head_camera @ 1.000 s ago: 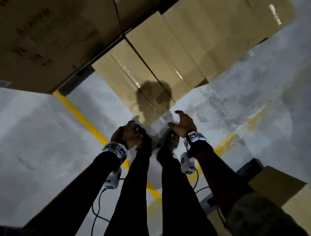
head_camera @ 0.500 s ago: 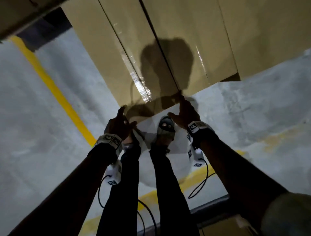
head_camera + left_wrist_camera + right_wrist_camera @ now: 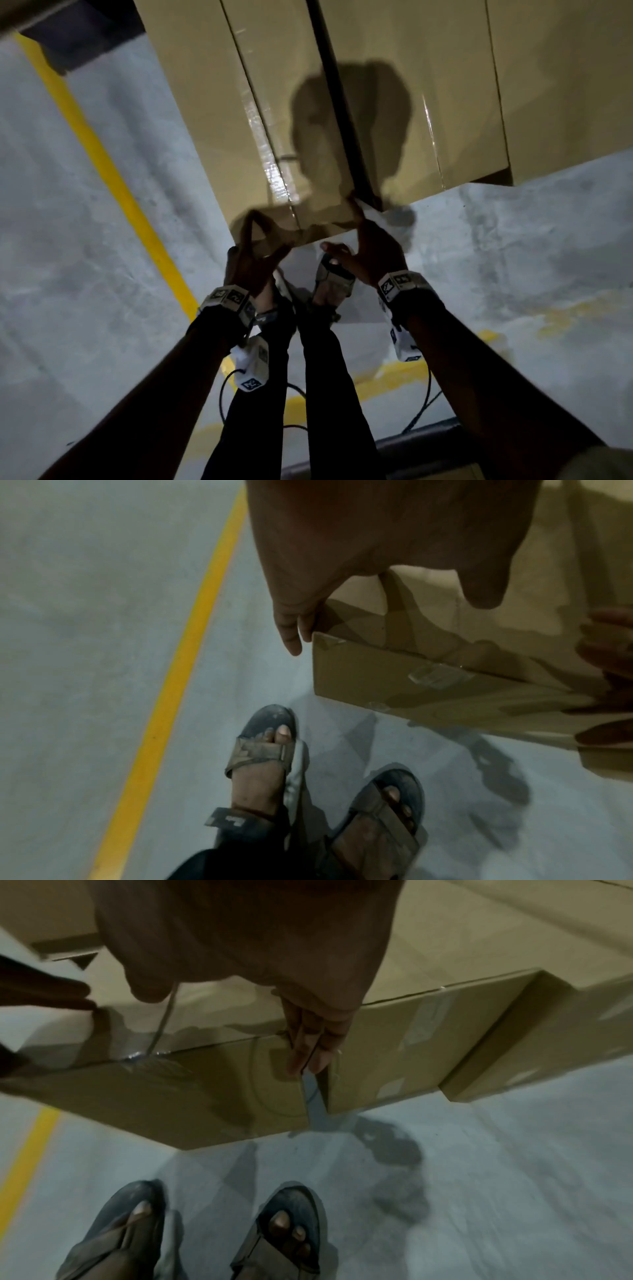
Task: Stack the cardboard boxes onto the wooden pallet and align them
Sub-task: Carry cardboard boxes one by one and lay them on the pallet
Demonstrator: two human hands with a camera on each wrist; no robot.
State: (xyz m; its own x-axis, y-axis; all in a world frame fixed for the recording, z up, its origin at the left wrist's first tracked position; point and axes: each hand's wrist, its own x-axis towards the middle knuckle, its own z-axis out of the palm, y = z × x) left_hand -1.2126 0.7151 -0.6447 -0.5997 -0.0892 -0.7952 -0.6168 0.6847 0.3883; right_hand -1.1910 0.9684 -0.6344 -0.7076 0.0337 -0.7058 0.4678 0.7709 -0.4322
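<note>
Ok, bent over the nearest box (image 3: 260, 113) on the floor, taped seam running away from me. Left hand (image 3: 248, 270) at the near left corner, fingers straight & spread, tips by the corner edge, nothing gripped yet. Right hand (image 3: 371, 253) at the near right corner, fingers (image 3: 308, 1047) straight & together, pointing down into the slim gap btwn this box and the next box (image 3: 421, 102) beside it. Thumb loose, so no real hold there either. Both hands open, basically. No pallet in any view, so can't say where it sits. Risks, as I judge it: gap's tight, so fingers could jam or scrape btwn the two walls if I shove in. Lifting from corners only w/ flat fingers, box may slip or tip. Also my sandals (image 3: 270, 739) are right below the near edge, toes bare, so a dropped box lands on them. Yellow line (image 3: 113, 178) off to my left.
</note>
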